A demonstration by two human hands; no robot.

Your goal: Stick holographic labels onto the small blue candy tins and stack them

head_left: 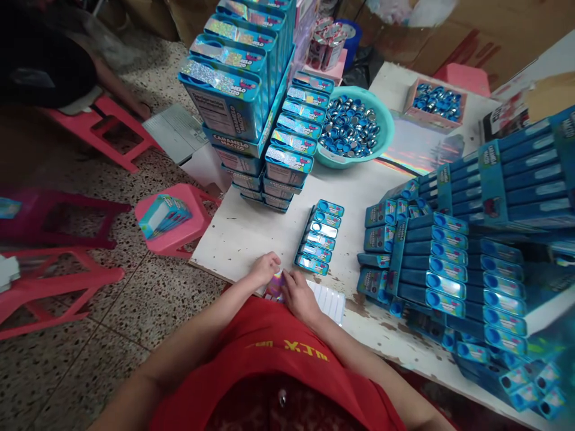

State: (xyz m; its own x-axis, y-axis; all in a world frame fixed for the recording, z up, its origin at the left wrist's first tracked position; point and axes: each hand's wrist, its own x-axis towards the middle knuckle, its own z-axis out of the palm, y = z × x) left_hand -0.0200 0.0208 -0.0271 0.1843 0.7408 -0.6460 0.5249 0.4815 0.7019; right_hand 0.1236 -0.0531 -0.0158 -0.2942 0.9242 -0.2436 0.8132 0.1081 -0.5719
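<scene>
My left hand is at the table's front edge, its fingers closed together at the upper edge of a shiny pink-purple holographic sheet. Whatever its fingertips pinch is too small to make out. Beside it, my right hand grips the same sheet, covering its right part. A white sheet with pale strips lies partly under my right wrist. Just beyond my hands stands a short row of blue candy boxes with round openings on top.
Tall stacks of blue boxes rise at the back left, more boxes at the right. A turquoise basin holds small round tins. A pink stool with a display box stands left. Another person's arm shows at upper left.
</scene>
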